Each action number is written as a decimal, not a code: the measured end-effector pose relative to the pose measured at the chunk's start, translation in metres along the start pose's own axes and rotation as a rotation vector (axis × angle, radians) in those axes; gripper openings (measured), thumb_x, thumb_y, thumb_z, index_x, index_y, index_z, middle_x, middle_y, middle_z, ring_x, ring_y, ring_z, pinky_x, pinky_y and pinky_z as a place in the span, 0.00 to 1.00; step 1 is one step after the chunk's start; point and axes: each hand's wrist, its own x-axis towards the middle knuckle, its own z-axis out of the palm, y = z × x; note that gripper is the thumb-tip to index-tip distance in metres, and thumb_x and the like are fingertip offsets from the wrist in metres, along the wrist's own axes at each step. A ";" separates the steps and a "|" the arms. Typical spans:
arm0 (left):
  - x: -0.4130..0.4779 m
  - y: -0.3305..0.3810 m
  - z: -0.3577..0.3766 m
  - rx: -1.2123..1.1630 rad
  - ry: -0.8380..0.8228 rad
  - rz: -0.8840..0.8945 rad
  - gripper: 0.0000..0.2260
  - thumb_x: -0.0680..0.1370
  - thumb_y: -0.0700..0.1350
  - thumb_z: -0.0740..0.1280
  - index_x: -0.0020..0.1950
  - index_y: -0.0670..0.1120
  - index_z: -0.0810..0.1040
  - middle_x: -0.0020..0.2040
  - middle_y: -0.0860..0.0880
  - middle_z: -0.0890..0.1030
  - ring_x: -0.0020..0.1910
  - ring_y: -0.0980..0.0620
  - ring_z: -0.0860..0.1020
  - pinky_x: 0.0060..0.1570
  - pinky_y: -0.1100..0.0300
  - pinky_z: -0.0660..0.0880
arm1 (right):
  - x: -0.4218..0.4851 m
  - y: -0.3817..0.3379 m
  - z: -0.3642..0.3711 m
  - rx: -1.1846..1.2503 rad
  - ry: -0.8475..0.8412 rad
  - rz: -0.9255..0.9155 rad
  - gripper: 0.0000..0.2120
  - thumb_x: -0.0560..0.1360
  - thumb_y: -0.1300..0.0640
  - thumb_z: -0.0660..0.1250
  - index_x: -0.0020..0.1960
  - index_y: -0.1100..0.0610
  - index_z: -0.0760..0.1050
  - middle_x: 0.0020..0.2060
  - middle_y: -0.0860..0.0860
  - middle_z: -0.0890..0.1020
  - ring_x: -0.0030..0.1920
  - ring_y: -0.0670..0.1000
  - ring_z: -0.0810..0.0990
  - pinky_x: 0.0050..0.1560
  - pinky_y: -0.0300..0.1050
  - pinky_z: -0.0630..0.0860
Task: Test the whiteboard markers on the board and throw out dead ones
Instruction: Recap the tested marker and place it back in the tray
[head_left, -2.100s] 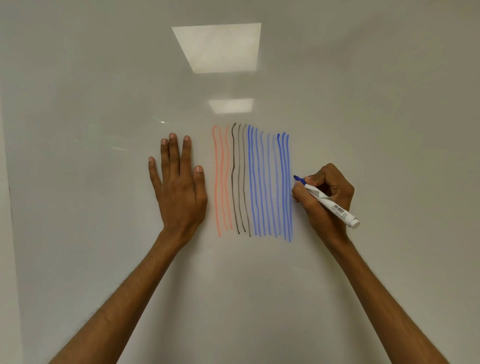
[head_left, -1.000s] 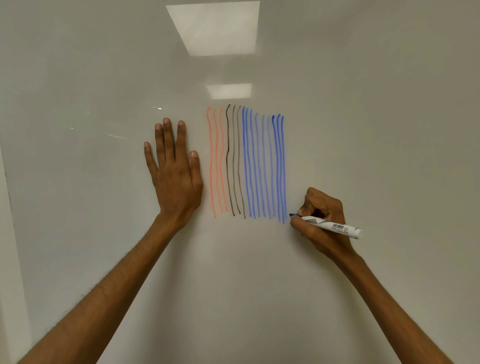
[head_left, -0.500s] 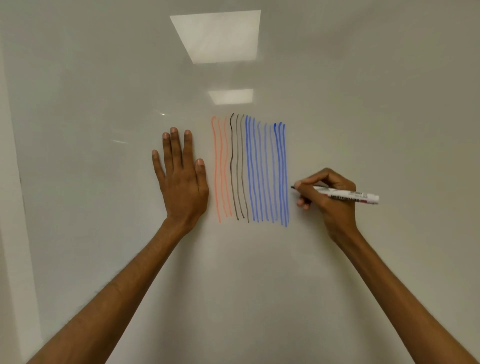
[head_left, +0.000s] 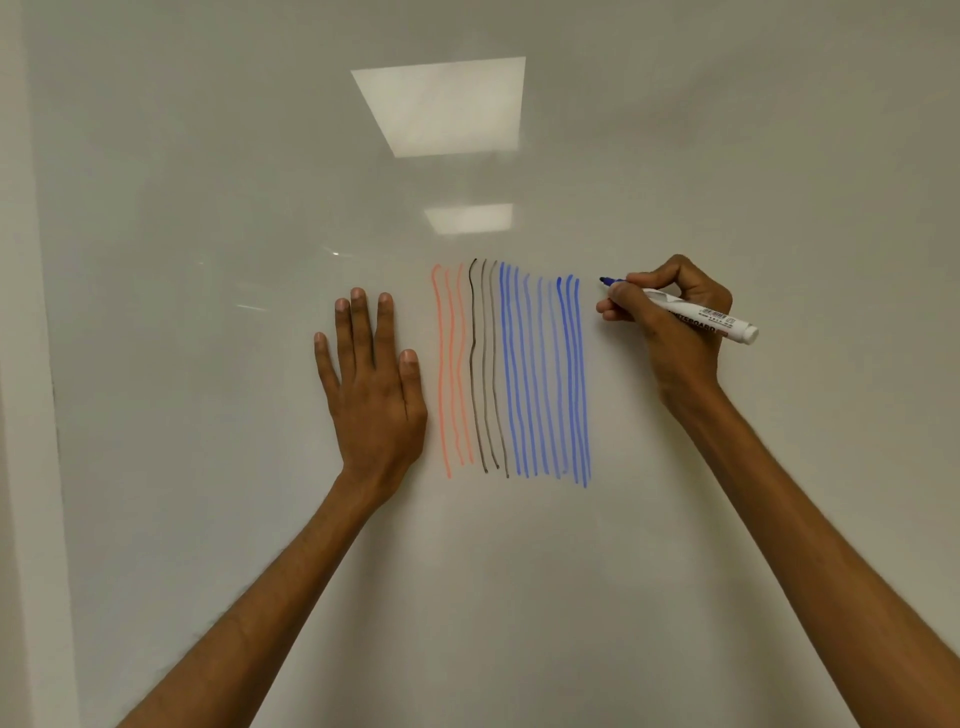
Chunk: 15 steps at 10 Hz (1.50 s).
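Observation:
The whiteboard fills the view. On it stand vertical test strokes: three orange lines, three black lines and several blue lines. My right hand is shut on an uncapped blue whiteboard marker with a white barrel. Its blue tip sits at the board just right of the top of the last blue line. My left hand lies flat on the board with fingers spread, left of the orange lines, holding nothing.
The board's left edge runs down the far left against a pale wall. Ceiling lights are reflected above the strokes. Bare board surface lies to the right of the blue lines and below them.
My right hand has carried the marker from the bottom of the last blue line up to the level of the lines' tops, to their right. My left hand has stayed flat on the board.

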 end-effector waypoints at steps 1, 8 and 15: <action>0.000 0.000 0.000 -0.002 0.005 0.002 0.26 0.84 0.49 0.49 0.81 0.44 0.51 0.82 0.43 0.50 0.81 0.47 0.47 0.78 0.43 0.44 | 0.000 0.001 0.000 -0.032 -0.005 -0.012 0.08 0.71 0.69 0.72 0.40 0.62 0.74 0.41 0.64 0.81 0.37 0.59 0.86 0.40 0.47 0.82; -0.002 -0.001 0.001 -0.027 0.011 -0.001 0.26 0.84 0.49 0.50 0.81 0.44 0.52 0.82 0.44 0.50 0.81 0.47 0.47 0.78 0.42 0.45 | -0.054 0.014 -0.025 -0.165 -0.170 -0.043 0.13 0.67 0.69 0.71 0.31 0.57 0.71 0.33 0.63 0.75 0.28 0.61 0.80 0.28 0.46 0.75; -0.004 -0.001 0.002 -0.049 0.022 -0.010 0.25 0.84 0.49 0.50 0.81 0.45 0.52 0.82 0.43 0.51 0.81 0.47 0.48 0.78 0.43 0.45 | -0.094 0.027 -0.055 -0.326 -0.416 0.091 0.10 0.64 0.66 0.70 0.30 0.67 0.70 0.31 0.57 0.73 0.28 0.60 0.75 0.22 0.49 0.75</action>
